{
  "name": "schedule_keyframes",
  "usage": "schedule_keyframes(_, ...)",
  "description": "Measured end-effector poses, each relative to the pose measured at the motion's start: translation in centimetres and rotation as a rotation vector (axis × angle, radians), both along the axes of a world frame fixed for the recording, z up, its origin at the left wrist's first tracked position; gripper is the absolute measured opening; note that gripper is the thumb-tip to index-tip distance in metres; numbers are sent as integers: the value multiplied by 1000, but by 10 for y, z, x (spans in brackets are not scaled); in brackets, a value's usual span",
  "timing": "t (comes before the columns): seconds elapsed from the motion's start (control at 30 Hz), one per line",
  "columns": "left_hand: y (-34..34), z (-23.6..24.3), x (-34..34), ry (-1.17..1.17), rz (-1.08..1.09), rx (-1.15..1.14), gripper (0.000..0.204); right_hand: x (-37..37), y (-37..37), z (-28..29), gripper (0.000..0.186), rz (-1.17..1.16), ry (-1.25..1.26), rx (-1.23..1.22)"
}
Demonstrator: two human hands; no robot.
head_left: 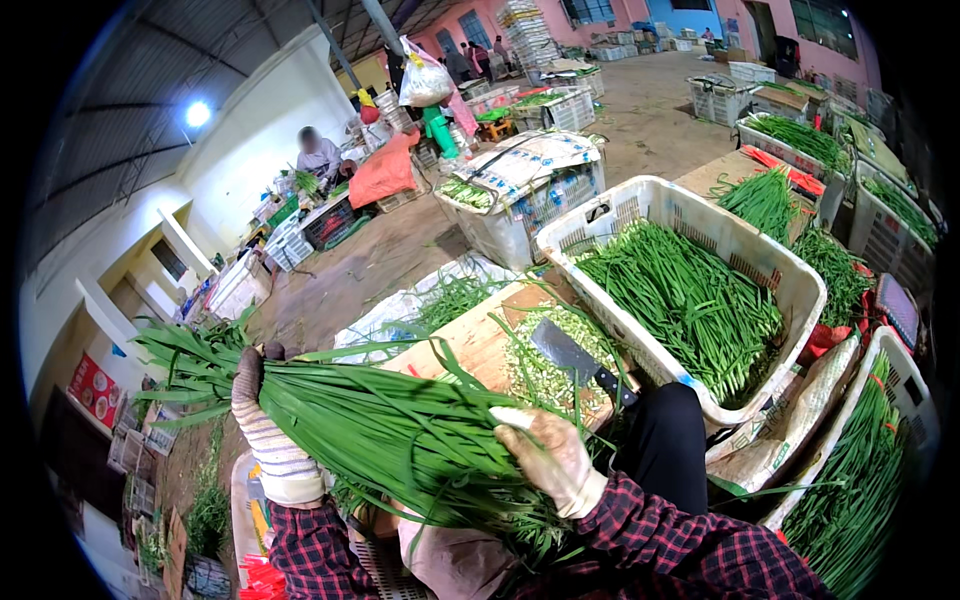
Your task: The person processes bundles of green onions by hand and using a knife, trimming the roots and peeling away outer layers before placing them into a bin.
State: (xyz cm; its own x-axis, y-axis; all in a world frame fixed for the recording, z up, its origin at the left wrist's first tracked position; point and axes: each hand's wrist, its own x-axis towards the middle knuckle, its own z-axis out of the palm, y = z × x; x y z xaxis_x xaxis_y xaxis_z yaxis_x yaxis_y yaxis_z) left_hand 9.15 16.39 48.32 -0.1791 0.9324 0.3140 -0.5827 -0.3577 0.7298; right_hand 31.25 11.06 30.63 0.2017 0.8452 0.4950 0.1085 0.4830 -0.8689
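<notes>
A large bundle of long flat green garlic chives (385,430) lies across in front of me, its leafy tips to the left. My left hand (262,405), in a striped knit glove, is closed round it near the tips. My right hand (548,455), in a pale stained glove, grips leaves at the bundle's right side, thumb on top. Just beyond it, a cleaver (565,350) with a black handle rests on a wooden board (455,350), over a heap of chopped pale stem ends (530,385).
To the right stands a white plastic crate (800,300) of cut green stalks, with another stalk-filled crate (895,345) nearer me. Behind the board sits a covered crate (530,190). Red ties (262,578) lie at the lower left. A seated person (318,160) works farther off.
</notes>
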Motion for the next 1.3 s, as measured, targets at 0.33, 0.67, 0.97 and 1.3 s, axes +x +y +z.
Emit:
schedule_keyframes(0.33,5,-1,-12,-47,-26,-29,14,21,6,-11,22,216,526,-315)
schedule_keyframes(0.67,9,7,-26,-94,24,-60,20,44,3,-32,22,748,1401,-146)
schedule_keyframes(0.97,2,13,-31,-85,88,2,20,87,-6,-39,15,664,1521,-92)
schedule_keyframes(1.3,-10,25,-58,-9,58,48,23,94,-29,-43,27,601,-363,-522)
